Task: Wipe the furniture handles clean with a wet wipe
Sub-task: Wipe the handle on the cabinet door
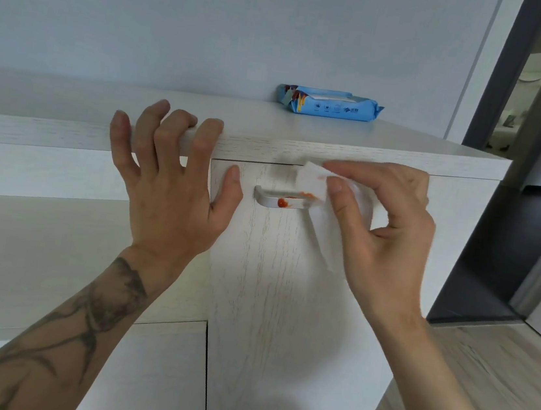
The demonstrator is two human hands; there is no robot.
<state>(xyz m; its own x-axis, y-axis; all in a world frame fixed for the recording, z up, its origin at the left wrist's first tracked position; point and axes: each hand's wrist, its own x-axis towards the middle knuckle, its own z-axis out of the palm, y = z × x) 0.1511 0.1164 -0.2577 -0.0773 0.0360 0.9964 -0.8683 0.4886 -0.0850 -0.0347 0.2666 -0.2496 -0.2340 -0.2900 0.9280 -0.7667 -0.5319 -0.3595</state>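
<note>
A silver bar handle (269, 201) sits near the top of a pale wood cabinet door (279, 291), smeared with red sauce along its top and front. My right hand (385, 232) pinches a white wet wipe (313, 181) between thumb and fingers, holding it against the handle's right end, which it hides. My left hand (167, 171) rests on the cabinet's top edge (66, 137) with its fingers bent over the lip and its thumb on the door front.
A blue wet wipe pack (332, 105) lies at the back of the cabinet top against the wall. A dark doorway (516, 187) opens at the right. Wood floor (479, 383) runs below right. Another cabinet door (156, 378) is lower left.
</note>
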